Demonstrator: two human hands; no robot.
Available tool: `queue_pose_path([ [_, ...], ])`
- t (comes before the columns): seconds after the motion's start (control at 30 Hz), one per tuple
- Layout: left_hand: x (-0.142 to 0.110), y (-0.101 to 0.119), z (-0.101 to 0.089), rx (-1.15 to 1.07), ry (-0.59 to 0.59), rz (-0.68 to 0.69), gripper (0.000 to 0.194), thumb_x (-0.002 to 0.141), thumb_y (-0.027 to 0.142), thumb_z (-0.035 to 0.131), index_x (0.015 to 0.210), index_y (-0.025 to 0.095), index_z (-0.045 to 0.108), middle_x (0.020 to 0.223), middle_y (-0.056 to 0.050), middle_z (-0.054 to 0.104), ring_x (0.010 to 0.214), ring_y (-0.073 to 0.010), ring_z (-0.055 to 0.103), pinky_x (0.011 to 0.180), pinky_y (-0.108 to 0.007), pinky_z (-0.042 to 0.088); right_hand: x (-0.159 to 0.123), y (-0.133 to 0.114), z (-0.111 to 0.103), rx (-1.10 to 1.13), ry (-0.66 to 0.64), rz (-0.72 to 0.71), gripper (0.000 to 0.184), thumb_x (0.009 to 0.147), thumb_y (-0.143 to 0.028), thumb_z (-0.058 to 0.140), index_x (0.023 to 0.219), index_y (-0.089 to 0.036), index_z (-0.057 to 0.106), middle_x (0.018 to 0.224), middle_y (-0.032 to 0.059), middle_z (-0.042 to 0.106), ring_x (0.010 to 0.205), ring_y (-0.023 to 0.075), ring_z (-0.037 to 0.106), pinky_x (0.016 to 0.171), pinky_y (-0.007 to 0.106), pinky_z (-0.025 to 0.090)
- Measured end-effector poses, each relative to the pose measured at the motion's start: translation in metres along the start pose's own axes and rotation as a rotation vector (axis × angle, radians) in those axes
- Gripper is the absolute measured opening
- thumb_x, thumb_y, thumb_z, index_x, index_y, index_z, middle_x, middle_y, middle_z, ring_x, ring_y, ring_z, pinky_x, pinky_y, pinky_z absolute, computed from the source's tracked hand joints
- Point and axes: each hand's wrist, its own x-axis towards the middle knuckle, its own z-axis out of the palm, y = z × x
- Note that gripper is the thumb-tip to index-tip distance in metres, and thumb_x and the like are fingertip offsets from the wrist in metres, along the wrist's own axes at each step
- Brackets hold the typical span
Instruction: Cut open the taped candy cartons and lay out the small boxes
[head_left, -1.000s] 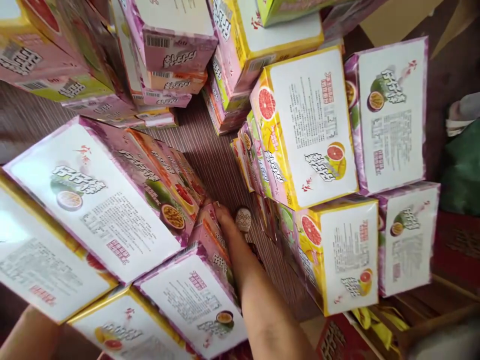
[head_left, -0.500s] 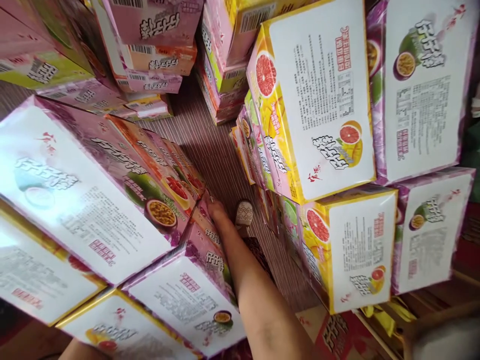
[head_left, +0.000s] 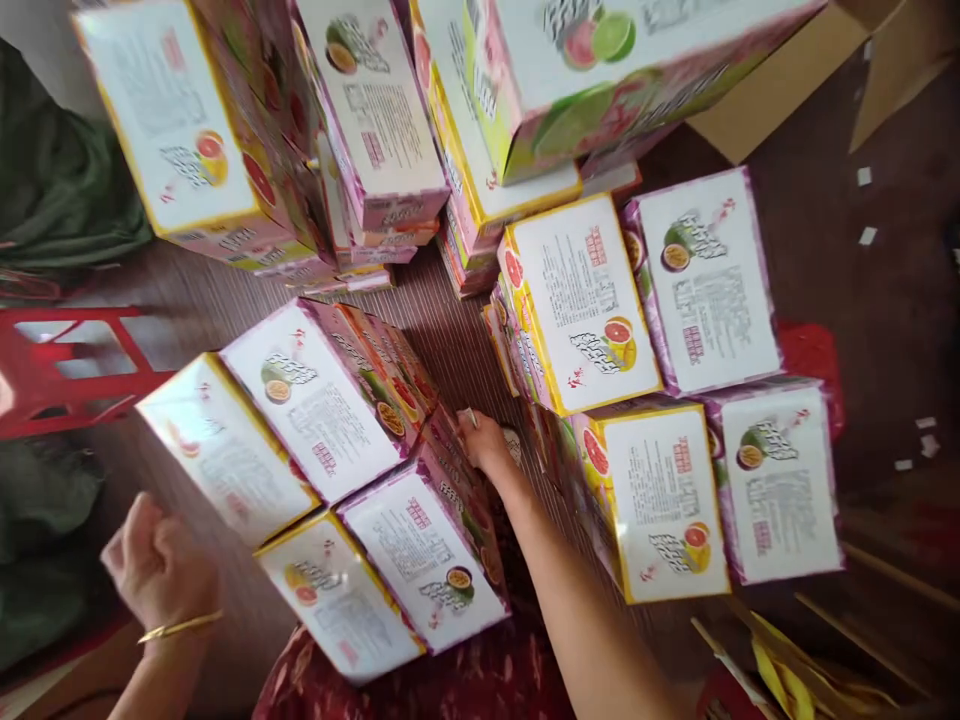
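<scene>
Fingers (head_left: 468, 430) beside box (head_left: 409, 530); length running down-right.

A yellow-edged box (head_left: 217, 450) sits against a purple-edged box (head_left: 315, 410); just nearer, a second yellow box (head_left: 341, 600) adjoins a second purple box (head_left: 424, 555), making a tight two-by-two block. All look closed, their white printed faces up; the purple ones show halved passion fruit. Glare fades the farther yellow print. More boxes (head_left: 401, 385) are stacked beneath, pink and orange sides showing.
</scene>
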Motion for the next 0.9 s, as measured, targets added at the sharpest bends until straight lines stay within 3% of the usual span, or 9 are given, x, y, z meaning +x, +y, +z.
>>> queue_pose_path([
  [0.07,0.017,0.024,-0.003,-0.032,0.032,0.143,0.051,0.089,0.038,0.039,0.139,0.036,0.045,0.134,-0.005,0.049,0.127,-0.0281,0.044,0.110,-0.044,0.036,-0.014,-0.027,-0.005,0.060,-0.015,-0.062,0.034,0.095,-0.043,0.037,0.094,-0.017,0.059,0.077,0.0019,0.064,0.055,0.0104,0.055,0.055,0.021,0.042],
  [0.1,0.026,0.040,0.003,-0.048,-0.007,0.235,0.054,0.089,0.037,0.040,0.141,0.028,0.044,0.139,-0.007,0.044,0.130,-0.0283,0.041,0.111,-0.043,0.034,-0.021,-0.040,-0.007,0.098,-0.024,-0.090,0.033,0.095,-0.044,0.037,0.098,-0.018,0.057,0.079,0.0008,0.063,0.055,0.0093,0.054,0.054,0.020,0.041],
  [0.2,0.047,0.088,0.039,-0.088,-0.144,0.388,0.058,0.092,0.036,0.037,0.144,0.011,0.038,0.148,-0.016,0.031,0.139,-0.0296,0.027,0.115,-0.046,0.024,-0.035,-0.074,-0.012,0.334,-0.111,-0.138,0.029,0.093,-0.040,0.039,0.103,-0.017,0.054,0.081,-0.0004,0.061,0.054,0.0065,0.052,0.049,0.017,0.037],
  [0.3,0.053,0.113,0.073,-0.061,-0.244,0.439,0.058,0.094,0.038,0.034,0.147,0.014,0.033,0.155,-0.014,0.018,0.144,-0.0302,0.011,0.118,-0.051,0.010,-0.043,-0.097,-0.019,0.526,-0.197,-0.152,0.028,0.091,-0.037,0.043,0.095,-0.013,0.057,0.072,-0.0011,0.056,0.052,0.0062,0.051,0.044,0.017,0.031],
  [0.4,0.047,0.115,0.084,-0.028,-0.256,0.450,0.059,0.093,0.039,0.036,0.149,0.020,0.030,0.157,-0.008,0.009,0.145,-0.0293,0.003,0.118,-0.052,0.004,-0.050,-0.108,-0.025,0.506,-0.206,-0.160,0.032,0.090,-0.039,0.045,0.091,-0.011,0.060,0.062,-0.0044,0.048,0.045,0.0048,0.045,0.042,0.017,0.029],
  [0.5,0.044,0.110,0.080,-0.031,-0.257,0.445,0.060,0.093,0.038,0.039,0.150,0.021,0.027,0.158,-0.007,0.006,0.145,-0.0279,0.001,0.118,-0.051,0.004,-0.057,-0.112,-0.024,0.429,-0.215,-0.162,0.036,0.093,-0.043,0.039,0.092,-0.012,0.059,0.059,-0.0058,0.044,0.041,0.0047,0.040,0.040,0.018,0.029],
  [0.67,0.046,0.108,0.075,0.001,-0.263,0.453,0.060,0.094,0.038,0.037,0.150,0.021,0.023,0.158,-0.008,0.002,0.145,-0.0277,0.000,0.118,-0.050,0.005,-0.063,-0.123,-0.015,-0.072,-0.080,-0.236,0.038,0.097,-0.042,0.028,0.087,-0.016,0.054,0.051,-0.0047,0.049,0.039,0.0086,0.049,0.045,0.020,0.037],
  [0.8,0.047,0.106,0.075,-0.013,-0.265,0.452,0.060,0.094,0.037,0.037,0.150,0.022,0.023,0.158,-0.008,0.002,0.145,-0.0275,-0.001,0.118,-0.050,0.005,-0.044,-0.156,-0.013,-0.243,-0.029,-0.297,0.045,0.097,-0.041,0.029,0.073,-0.016,0.058,0.056,0.0018,0.058,0.048,0.0113,0.055,0.054,0.022,0.040],
  [0.9,0.047,0.104,0.077,-0.008,-0.271,0.452,0.060,0.094,0.037,0.037,0.150,0.020,0.024,0.158,-0.011,0.002,0.145,-0.0281,-0.001,0.118,-0.050,0.005,-0.013,-0.188,-0.008,-0.358,0.008,-0.379,0.046,0.096,-0.042,0.034,0.074,-0.015,0.063,0.070,0.0086,0.066,0.073,0.0178,0.063,0.069,0.025,0.043],
])
